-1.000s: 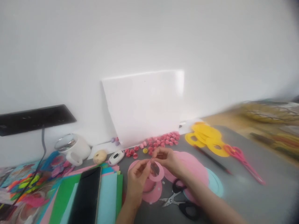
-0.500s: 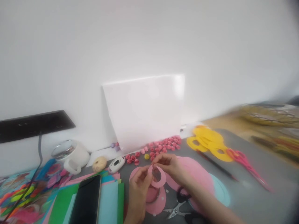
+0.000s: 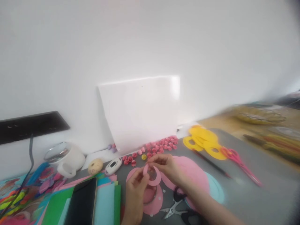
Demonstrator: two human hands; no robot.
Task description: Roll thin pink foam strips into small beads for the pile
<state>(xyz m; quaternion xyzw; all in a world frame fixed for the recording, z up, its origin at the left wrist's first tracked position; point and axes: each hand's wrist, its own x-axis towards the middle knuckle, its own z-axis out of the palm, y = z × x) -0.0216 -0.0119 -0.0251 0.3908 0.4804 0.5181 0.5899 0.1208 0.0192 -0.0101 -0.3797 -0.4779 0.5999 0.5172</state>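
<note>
Between both hands is a pink paper ring [image 3: 156, 179], held up above the mat. My left hand [image 3: 136, 190] pinches its left side with thumb and fingers. My right hand [image 3: 165, 165] has its fingertips closed on the ring's top edge; the exact pinch is small and partly hidden. Below the ring lies a pink paper piece with a round hole [image 3: 156, 206]. Black-handled scissors [image 3: 172, 210] lie with blades apart under my right forearm. Larger pink paper circles [image 3: 191, 172] sit to the right, partly covered by that arm.
Behind the hands are many small rolled pink paper pieces [image 3: 161, 144] and a white board [image 3: 140, 112]. At left are a phone [image 3: 81, 200] on coloured paper, a white mug [image 3: 72, 157] and a white oval device [image 3: 113, 165]. At right lie yellow cutouts [image 3: 202, 137], a pencil [image 3: 213, 164] and pink scissors [image 3: 243, 165].
The whole view has shifted slightly, so everything sits a little further left. Both hands keep their hold on the pink ring, with little change in pose.
</note>
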